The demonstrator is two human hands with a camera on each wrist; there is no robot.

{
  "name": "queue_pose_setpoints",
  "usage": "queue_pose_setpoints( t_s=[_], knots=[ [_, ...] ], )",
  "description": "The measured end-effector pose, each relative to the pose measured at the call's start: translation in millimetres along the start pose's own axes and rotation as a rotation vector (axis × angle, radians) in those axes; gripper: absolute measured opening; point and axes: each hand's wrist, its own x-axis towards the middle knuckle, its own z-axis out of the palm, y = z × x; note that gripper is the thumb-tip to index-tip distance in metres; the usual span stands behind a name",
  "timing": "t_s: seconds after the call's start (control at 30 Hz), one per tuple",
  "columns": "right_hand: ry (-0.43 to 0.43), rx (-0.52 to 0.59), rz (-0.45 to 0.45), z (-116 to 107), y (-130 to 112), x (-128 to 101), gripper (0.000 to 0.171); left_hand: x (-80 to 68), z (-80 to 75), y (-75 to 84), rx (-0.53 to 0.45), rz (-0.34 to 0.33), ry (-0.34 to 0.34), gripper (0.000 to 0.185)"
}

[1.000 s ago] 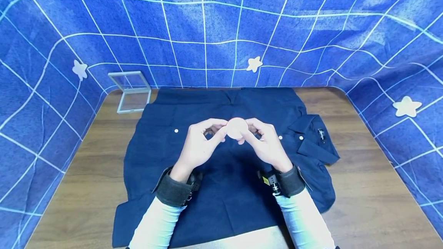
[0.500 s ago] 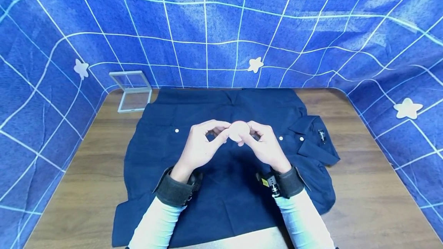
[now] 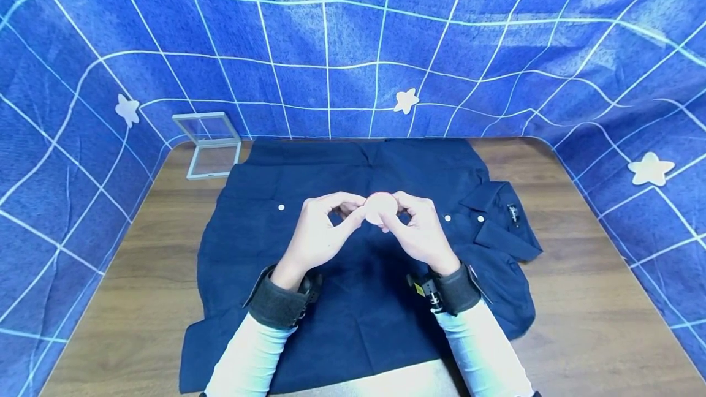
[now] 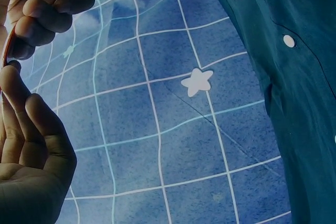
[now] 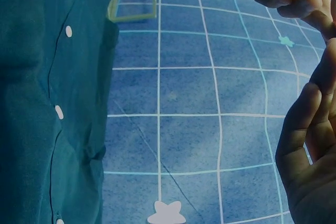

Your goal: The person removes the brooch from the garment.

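Observation:
Both hands hold a small round pale disc with a red edge between them, above the dark blue shirt. My left hand pinches the disc's left edge with thumb and fingers. On the other side, my right hand grips it, with the thumb lying across the front face. The left wrist view catches the disc nearly edge-on, as a thin red line at the far left. The shirt lies spread out below, its collar to the right and white buttons along its middle.
An open, clear-paned box with a pale frame stands at the back left of the wooden table. A blue cloth with white grid lines and star shapes rises around the back and sides.
The disc has shifted slightly right with the right hand. My left thumb, earlier overlapping the disc's face, is now at its left edge. The shirt and box look unchanged.

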Motion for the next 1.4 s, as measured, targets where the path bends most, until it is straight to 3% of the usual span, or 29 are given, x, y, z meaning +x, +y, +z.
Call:
queue_pose_setpoints(
  t_s=[1.4],
  knots=[
    [0.026,-0.054,0.019,1.5,0.3,-1.8,0.022,-0.4,2.2,0.1,0.028,0.003,-0.005,0.016]
  ],
)
